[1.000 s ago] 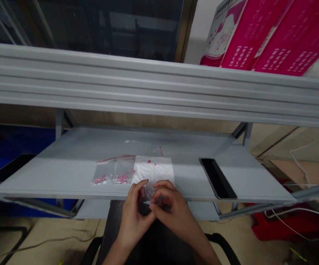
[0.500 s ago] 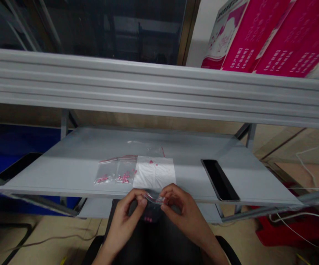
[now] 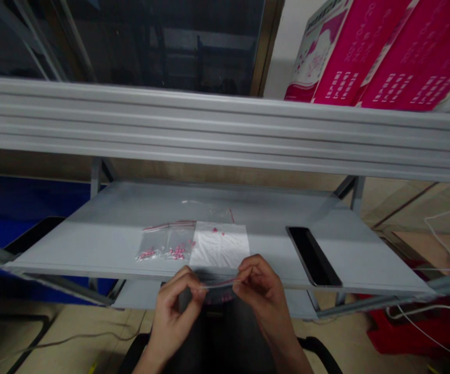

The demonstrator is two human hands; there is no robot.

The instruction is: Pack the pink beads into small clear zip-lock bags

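A small clear zip bag (image 3: 220, 294) with pink bits inside is stretched between my two hands, just off the table's front edge. My left hand (image 3: 181, 300) pinches one end of its red-lined top strip. At the other end, my right hand (image 3: 261, 291) grips the strip between thumb and fingers. Beyond them a white sheet of paper (image 3: 219, 249) lies on the table with a few pink pieces (image 3: 215, 230) on it. Left of the paper lie two zip bags, one (image 3: 151, 244) beside the other (image 3: 178, 244), both with pink pieces in the bottom.
A black phone (image 3: 313, 257) lies on the grey table (image 3: 111, 223) to the right. Another clear bag (image 3: 219, 214) is partly behind the paper. A metal rail (image 3: 225, 132) crosses above, with pink boxes (image 3: 365, 62) at upper right. A dark flat device (image 3: 36, 234) sits at left.
My hands have drawn slightly apart, and the bag's top strip has gone from curved and bunched to nearly straight. The bag's lower part has tipped up. The view has shifted a little.
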